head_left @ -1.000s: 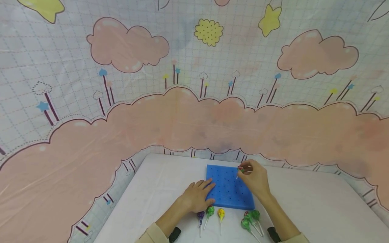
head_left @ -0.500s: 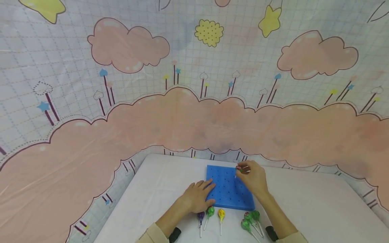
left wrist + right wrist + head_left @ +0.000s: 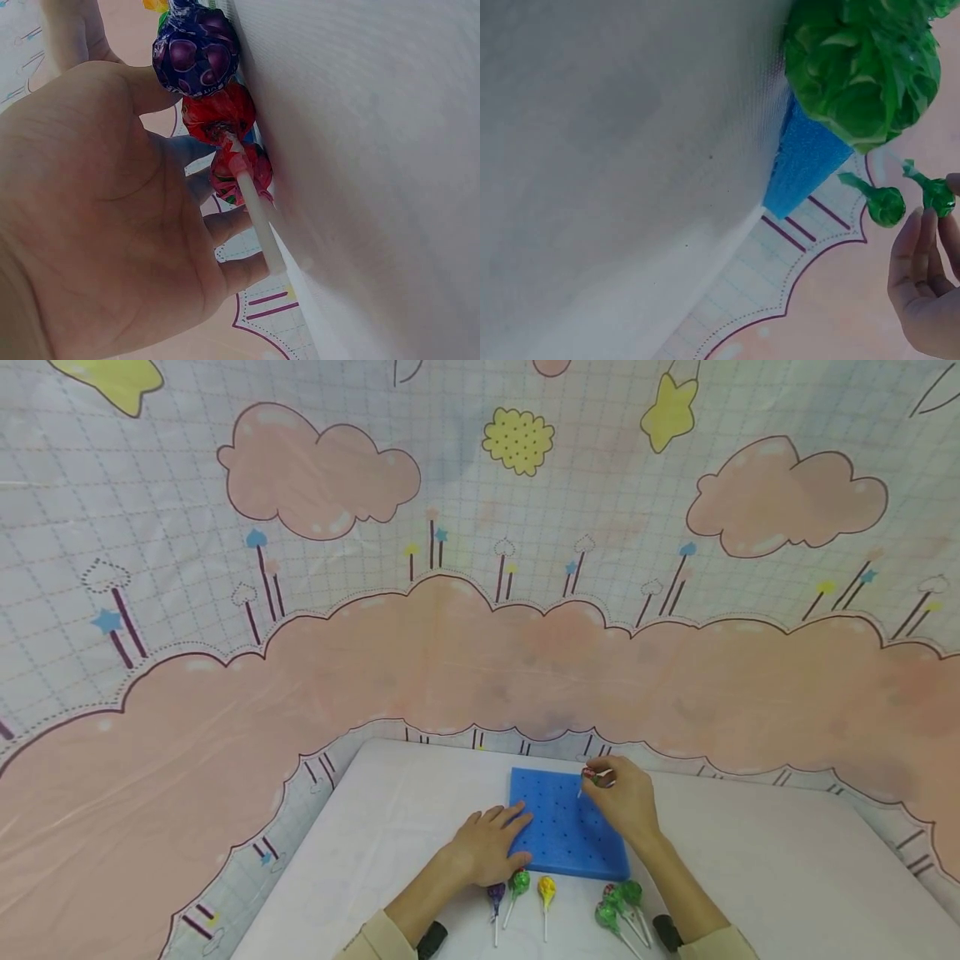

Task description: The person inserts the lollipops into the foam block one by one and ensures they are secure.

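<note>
**Right hand pinches a lollipop over the blue foam board**

The white table [image 3: 750, 860] carries everything, with a cloud-printed backdrop [image 3: 480, 652] rising behind it. Between the two hands lies the blue foam board [image 3: 558, 839], flat on the table and dotted with rows of small holes.

The left hand [image 3: 487, 847] lies on the board's near left corner, its grip spread: fingers straight and flat, fingertips on the foam, palm partly on the table. In the left wrist view the same hand [image 3: 97, 217] shows relaxed fingers holding nothing, with wrapped lollipops just beside it.

The right hand [image 3: 626, 806] hovers over the board's far right corner. Its grip is pressed together on a red-wrapped lollipop [image 3: 590, 774], thumb and fingertips pinching it near the head, the white stick pointing down toward the foam. Whether the stick's tip touches the board cannot be told.

Just in front of the board's near edge, below both wrists, loose lollipops lie on the table with sticks toward the person: a purple lollipop [image 3: 495, 891], a green lollipop [image 3: 519, 882] and a yellow lollipop [image 3: 546, 887] near the left hand, and a cluster of green lollipops [image 3: 618, 902] beside the right forearm.
</note>
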`<state>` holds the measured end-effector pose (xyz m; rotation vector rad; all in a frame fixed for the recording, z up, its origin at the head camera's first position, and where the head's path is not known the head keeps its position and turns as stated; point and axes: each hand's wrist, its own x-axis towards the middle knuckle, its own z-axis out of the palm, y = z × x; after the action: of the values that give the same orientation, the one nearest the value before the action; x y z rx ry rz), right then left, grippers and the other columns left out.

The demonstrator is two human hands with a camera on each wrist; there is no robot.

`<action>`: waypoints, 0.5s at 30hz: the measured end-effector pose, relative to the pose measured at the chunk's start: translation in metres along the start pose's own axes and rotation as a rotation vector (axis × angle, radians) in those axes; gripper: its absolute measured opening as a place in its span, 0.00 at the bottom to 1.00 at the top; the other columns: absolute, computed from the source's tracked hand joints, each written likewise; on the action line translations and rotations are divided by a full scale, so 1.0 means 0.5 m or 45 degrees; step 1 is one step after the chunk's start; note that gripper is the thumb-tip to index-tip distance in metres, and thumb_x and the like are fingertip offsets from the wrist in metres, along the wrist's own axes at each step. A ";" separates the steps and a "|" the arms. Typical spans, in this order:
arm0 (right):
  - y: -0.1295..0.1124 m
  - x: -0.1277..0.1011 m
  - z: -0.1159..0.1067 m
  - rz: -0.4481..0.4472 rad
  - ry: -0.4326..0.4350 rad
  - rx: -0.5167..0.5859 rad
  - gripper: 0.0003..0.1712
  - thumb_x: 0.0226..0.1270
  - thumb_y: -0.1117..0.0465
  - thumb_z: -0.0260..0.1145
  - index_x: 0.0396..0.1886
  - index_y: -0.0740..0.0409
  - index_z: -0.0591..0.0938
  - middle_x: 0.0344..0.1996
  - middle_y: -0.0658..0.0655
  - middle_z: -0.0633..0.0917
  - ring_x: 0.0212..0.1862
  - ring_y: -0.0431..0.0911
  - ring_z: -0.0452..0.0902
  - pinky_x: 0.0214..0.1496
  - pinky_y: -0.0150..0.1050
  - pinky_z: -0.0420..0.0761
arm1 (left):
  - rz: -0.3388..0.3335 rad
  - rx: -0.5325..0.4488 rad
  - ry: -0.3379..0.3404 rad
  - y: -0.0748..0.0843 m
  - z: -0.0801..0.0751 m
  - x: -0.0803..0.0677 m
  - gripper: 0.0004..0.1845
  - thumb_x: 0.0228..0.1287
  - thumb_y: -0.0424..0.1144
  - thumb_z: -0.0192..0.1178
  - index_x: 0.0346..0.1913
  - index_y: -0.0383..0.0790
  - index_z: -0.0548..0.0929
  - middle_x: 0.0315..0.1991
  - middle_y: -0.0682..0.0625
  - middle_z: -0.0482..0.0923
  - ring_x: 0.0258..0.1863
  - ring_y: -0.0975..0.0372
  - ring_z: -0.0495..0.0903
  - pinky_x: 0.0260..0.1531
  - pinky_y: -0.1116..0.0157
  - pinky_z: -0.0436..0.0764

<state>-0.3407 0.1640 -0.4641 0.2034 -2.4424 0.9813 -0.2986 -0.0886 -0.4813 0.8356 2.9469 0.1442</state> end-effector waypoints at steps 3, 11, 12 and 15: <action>0.001 0.002 0.001 -0.011 0.006 0.000 0.12 0.62 0.64 0.76 0.46 0.60 0.89 0.40 0.57 0.89 0.39 0.51 0.84 0.37 0.37 0.82 | -0.001 0.003 0.000 0.000 -0.001 -0.001 0.35 0.78 0.62 0.51 0.81 0.53 0.64 0.83 0.52 0.57 0.79 0.51 0.62 0.75 0.46 0.66; 0.003 0.007 0.003 -0.028 -0.009 -0.029 0.13 0.62 0.64 0.77 0.45 0.60 0.89 0.40 0.58 0.89 0.39 0.52 0.85 0.37 0.37 0.82 | 0.006 -0.009 -0.002 -0.002 0.003 0.003 0.35 0.79 0.61 0.51 0.82 0.51 0.64 0.83 0.51 0.57 0.79 0.50 0.62 0.75 0.46 0.65; 0.003 0.007 0.003 -0.024 -0.012 -0.031 0.13 0.62 0.64 0.77 0.45 0.60 0.89 0.40 0.57 0.89 0.39 0.52 0.85 0.37 0.37 0.82 | 0.004 -0.007 -0.002 -0.002 0.003 0.003 0.35 0.79 0.61 0.51 0.82 0.51 0.64 0.83 0.51 0.57 0.79 0.50 0.62 0.75 0.46 0.65; 0.003 0.008 0.003 -0.008 -0.023 -0.035 0.13 0.62 0.63 0.77 0.46 0.60 0.89 0.41 0.57 0.89 0.40 0.53 0.85 0.37 0.38 0.81 | -0.003 0.001 0.000 -0.002 0.003 0.002 0.35 0.78 0.62 0.51 0.82 0.53 0.64 0.83 0.52 0.57 0.79 0.51 0.62 0.75 0.46 0.66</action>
<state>-0.3452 0.1645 -0.4640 0.2110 -2.4686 0.9465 -0.2997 -0.0889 -0.4828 0.8324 2.9481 0.1427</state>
